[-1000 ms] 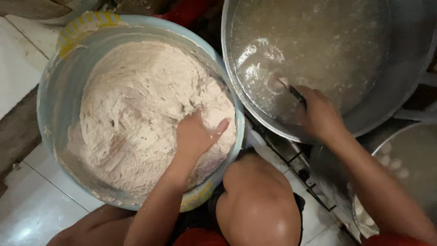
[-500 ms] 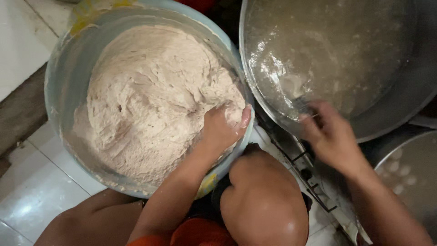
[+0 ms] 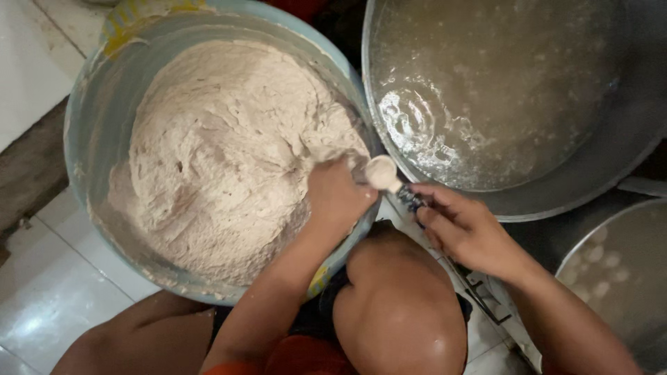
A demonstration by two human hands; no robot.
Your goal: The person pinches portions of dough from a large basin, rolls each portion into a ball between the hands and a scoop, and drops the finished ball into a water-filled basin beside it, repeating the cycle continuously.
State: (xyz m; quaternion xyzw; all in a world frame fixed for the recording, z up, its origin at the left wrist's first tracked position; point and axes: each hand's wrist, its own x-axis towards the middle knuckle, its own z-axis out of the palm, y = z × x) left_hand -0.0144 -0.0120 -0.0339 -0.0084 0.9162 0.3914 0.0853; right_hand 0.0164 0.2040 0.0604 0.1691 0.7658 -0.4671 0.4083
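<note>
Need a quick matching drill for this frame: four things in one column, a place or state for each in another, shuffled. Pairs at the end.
Things:
1. paste
2. spoon
3. left hand
4. big metal pan

Places or states:
A. holds bubbling, cloudy liquid
B. heaped in the blue basin
C. held by the right hand, its bowl filled with pale paste
D. at the basin's near edge, pressed into the paste

Pairs: 1-B, 2-C, 3-D, 4-A
</note>
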